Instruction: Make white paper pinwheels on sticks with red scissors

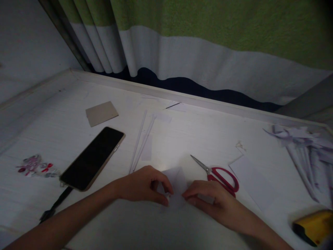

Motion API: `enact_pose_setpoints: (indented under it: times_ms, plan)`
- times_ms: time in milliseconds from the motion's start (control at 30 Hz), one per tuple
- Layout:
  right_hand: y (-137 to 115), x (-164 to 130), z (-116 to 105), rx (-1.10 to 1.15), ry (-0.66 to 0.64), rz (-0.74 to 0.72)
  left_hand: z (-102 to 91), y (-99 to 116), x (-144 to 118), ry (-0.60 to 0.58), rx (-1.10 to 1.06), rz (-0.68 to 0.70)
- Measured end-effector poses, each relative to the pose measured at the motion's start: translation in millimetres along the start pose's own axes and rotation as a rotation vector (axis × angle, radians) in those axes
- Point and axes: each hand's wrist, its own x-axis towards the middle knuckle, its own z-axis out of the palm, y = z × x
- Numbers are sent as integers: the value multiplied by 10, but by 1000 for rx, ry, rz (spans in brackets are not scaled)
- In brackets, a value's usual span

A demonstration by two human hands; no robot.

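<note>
A thin white piece of paper [177, 178] lies between my hands at the front of the white surface. My left hand [145, 185] pinches its left side between thumb and fingers, where a small whitish bit shows at the fingertips. On the opposite side, my right hand [212, 199] grips the paper's edge with thumb and forefinger. Just behind the right hand are scissors [221, 177] with red handles, their blades together and pointing to the upper left. Dim light blurs the fine detail of the paper.
A phone [93, 158] with a beaded charm [33, 166] lies left, near a beige card [102, 113]. Thin paper strips [142, 142] lie behind my left hand. To the right are a white sheet [249, 177], a heap of paper pieces [307, 149] and a yellow-black object [314, 227].
</note>
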Motion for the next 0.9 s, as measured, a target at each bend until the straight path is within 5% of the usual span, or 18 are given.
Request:
enact_pose_setpoints:
  times_ms: [533,767,900]
  plan:
    - [-57,124,13,-64,-160,-109,0,-8,-13,-12,7,31]
    - [72,186,258,38,143,198,18,1,-7,6,31,4]
    - [65,206,365,54,228,230,31,3,-11,25,30,0]
